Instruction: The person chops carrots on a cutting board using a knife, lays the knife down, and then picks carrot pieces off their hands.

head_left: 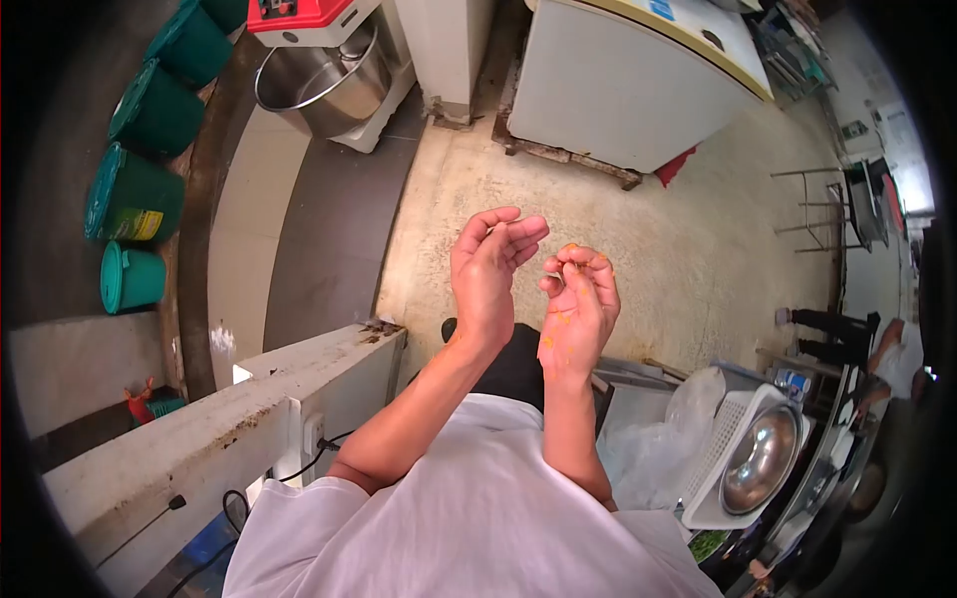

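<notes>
Orange residue (548,342) flecked over right hand (583,304), likely light, soft, slightly slippery, easiest taken by the thicker bits near the wrist; left hand (484,274) loosely cupped close beside it, not touching, nothing held, right fingers curled toward the thumb, can't tell if anything's pinched there. Both up in the air over worn pale floor (429,244), mixer (329,88) and teal buckets (135,194) off left, white cabinet (608,90) ahead, metal bowl (761,460) against white perforated basket (720,439) at right, another person (902,354) farther out
</notes>
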Demonstrator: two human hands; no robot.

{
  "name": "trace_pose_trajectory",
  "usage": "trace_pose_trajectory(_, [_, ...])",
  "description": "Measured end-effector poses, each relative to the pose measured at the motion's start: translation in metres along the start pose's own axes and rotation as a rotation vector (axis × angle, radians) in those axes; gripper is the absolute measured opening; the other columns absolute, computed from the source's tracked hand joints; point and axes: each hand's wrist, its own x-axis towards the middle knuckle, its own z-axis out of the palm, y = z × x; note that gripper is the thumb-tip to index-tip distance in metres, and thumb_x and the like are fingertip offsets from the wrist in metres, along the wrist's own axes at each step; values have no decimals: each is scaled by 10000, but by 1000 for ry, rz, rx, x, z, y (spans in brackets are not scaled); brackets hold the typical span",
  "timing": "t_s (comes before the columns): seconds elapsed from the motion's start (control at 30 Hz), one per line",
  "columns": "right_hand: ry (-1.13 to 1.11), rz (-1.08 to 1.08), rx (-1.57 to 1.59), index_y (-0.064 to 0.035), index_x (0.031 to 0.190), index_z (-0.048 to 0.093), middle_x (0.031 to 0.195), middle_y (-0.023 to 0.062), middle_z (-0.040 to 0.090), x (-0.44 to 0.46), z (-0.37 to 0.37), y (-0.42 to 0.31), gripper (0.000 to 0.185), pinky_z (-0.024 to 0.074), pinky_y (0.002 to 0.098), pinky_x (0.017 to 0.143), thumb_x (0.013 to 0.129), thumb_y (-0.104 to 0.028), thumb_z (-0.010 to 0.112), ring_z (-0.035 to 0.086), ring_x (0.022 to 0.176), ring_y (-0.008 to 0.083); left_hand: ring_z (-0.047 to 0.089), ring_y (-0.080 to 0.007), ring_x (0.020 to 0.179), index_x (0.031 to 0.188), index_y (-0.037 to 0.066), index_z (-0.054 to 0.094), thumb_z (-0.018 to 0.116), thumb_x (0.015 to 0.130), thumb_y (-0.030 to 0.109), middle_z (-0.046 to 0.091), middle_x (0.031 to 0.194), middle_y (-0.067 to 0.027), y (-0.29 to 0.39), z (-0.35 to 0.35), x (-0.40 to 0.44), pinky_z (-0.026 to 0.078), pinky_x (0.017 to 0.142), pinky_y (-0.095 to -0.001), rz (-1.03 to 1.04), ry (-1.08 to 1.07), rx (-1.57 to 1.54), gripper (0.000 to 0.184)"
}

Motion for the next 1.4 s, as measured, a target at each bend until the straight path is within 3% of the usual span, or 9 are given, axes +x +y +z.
trace_pose_trajectory(0.2, [-60, 71, -33, -29, 932, 574, 909, 57, 581, 62, 24, 21, 114, 464, 232, 643, 866, 18, 494, 572, 786, 121, 621, -260, 958, 1080, -1, 493, 384, 935, 105, 641, 993, -179, 22, -5, 53, 464, 876, -350, 74, 149, -9, 210])
trace_pose_trajectory(0.33, [-215, 168, 1, -39, 931, 578, 914, 55, 588, 124, 47, 41, 124, 472, 233, 644, 853, 22, 504, 577, 784, 124, 621, -256, 960, 1079, 10, 497, 381, 940, 115, 644, 993, -173, 52, -13, 98, 466, 869, -344, 230, 206, 33, 209])
trace_pose_trajectory(0.4, [-295, 170, 24, -45, 930, 576, 899, 53, 593, 158, 53, 39, 131, 474, 233, 643, 846, 28, 509, 579, 782, 121, 630, -206, 921, 1071, 20, 509, 399, 938, 117, 656, 961, -145, 63, -25, 114, 466, 832, -320, 357, 239, 93, 198])
trace_pose_trajectory(0.47, [-299, 84, -24, -44, 928, 575, 881, 53, 598, 195, 60, 36, 127, 472, 230, 642, 848, 24, 503, 577, 774, 117, 636, -210, 904, 1070, 23, 508, 401, 934, 114, 659, 952, -143, 77, -26, 126, 471, 824, -320, 406, 318, 71, 196])
trace_pose_trajectory(0.6, [-335, 122, 20, -48, 928, 580, 870, 44, 599, 230, 87, 45, 123, 471, 225, 644, 857, 9, 496, 574, 776, 115, 622, -250, 946, 1063, 22, 504, 369, 948, 129, 648, 974, -164, 81, -19, 134, 475, 856, -353, 491, 425, -49, 206])
trace_pose_trajectory(0.7, [-519, 327, -4, -49, 940, 576, 891, 42, 596, 215, 119, 60, 126, 473, 228, 646, 862, 5, 494, 576, 787, 118, 621, -266, 950, 1048, 15, 495, 369, 947, 140, 641, 982, -177, 76, -3, 137, 469, 862, -363, 394, 441, -119, 204])
trace_pose_trajectory(0.83, [-709, 471, 3, -49, 955, 572, 909, 46, 594, 213, 153, 72, 126, 481, 237, 670, 866, -1, 498, 587, 814, 130, 619, -273, 953, 1064, 11, 487, 368, 947, 141, 636, 992, -188, 89, -15, 137, 468, 869, -375, 595, 526, -173, 211])
trace_pose_trajectory(1.0, [-856, 671, 80, -31, 944, 571, 912, 66, 597, 203, 186, 98, 117, 488, 239, 653, 863, 9, 497, 598, 785, 144, 615, -271, 951, 1061, 7, 486, 361, 944, 138, 631, 999, -194, 95, -18, 133, 470, 867, -375, 663, 566, -245, 216])
trace_pose_trajectory(1.4, [-855, 963, -131, -1, 895, 562, 885, 78, 575, 165, 167, 172, 105, 471, 249, 678, 848, 36, 475, 576, 780, 155, 597, -292, 990, 1066, -8, 465, 343, 933, 132, 602, 1050, -216, 53, -61, 124, 461, 894, -391, 611, 854, -388, 228])
